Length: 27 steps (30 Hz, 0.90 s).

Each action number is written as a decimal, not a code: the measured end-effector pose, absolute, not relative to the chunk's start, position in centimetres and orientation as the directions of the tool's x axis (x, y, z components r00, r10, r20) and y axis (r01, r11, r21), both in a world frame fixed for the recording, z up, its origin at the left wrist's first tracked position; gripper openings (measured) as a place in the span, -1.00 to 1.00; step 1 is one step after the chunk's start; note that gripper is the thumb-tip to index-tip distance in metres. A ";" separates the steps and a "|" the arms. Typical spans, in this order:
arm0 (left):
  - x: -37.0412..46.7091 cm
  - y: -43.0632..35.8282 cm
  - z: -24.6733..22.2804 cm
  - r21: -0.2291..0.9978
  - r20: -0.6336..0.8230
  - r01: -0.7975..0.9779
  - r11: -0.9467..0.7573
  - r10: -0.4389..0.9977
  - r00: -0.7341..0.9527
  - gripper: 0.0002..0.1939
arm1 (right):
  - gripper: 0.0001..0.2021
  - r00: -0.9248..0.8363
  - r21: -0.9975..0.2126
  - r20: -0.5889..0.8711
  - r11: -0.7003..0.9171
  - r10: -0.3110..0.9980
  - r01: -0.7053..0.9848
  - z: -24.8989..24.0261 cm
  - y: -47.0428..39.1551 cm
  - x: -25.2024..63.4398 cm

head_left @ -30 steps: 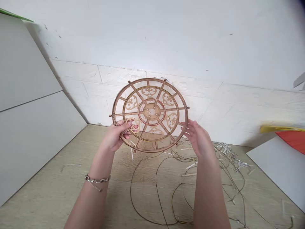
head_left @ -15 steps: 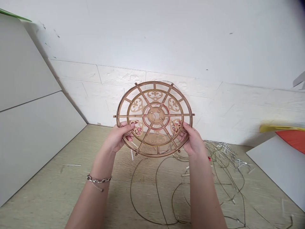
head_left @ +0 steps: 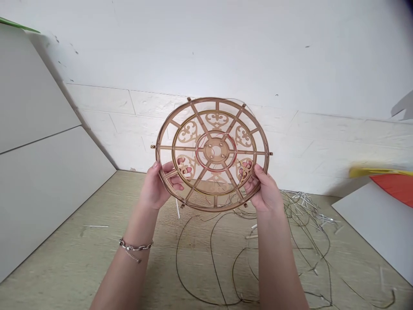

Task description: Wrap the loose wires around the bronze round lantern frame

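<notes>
Between my two hands is a round tan openwork frame [head_left: 217,172], wheel-like, with spokes, scroll ornaments and small tabs around its rim. It is raised above the table and tilted to face me. My left hand [head_left: 157,186] grips the lower left rim, thumb in front at the edge and fingers behind. At the lower right rim, my right hand [head_left: 265,187] holds it with the thumb on the front. Red wire [head_left: 235,160] runs around the inner ring, and yellowish wire follows the middle ring.
Thin dark wires [head_left: 211,249] trail across the tabletop [head_left: 80,267]. A tangle of wires with white ends [head_left: 303,200] lies at the right. White panels [head_left: 38,185] stand at left, a white wall [head_left: 206,56] behind. Red and yellow pieces [head_left: 392,187] are at far right.
The round frame has risen slightly, come nearer and shifted a little right. My left thumb has moved from the frame's inside out to its rim.
</notes>
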<state>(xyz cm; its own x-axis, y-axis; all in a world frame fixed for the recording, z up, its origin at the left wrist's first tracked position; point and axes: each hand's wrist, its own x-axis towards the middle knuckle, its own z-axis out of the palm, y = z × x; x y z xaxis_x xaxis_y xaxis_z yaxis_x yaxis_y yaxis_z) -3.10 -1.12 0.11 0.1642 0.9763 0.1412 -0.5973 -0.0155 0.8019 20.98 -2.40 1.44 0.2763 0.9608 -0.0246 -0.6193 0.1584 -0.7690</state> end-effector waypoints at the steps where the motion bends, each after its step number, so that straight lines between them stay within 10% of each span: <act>1: -2.9 -1.2 0.1 0.785 0.155 -0.619 -0.043 0.979 0.129 -0.50 | -0.92 0.287 -0.756 -0.005 0.184 0.958 -0.628 1.6 -2.6 20.9; 15: 4.1 -3.6 -0.7 0.513 0.210 -0.837 -0.189 0.974 -0.091 -0.30 | -0.89 0.440 -0.551 0.091 0.413 0.893 -0.725 2.6 -3.7 19.1; 27: 5.8 -4.8 -0.1 0.549 0.043 -0.817 -0.177 0.982 -0.183 -0.74 | -0.96 0.353 -0.504 0.038 0.323 0.935 -0.801 1.2 -3.4 15.4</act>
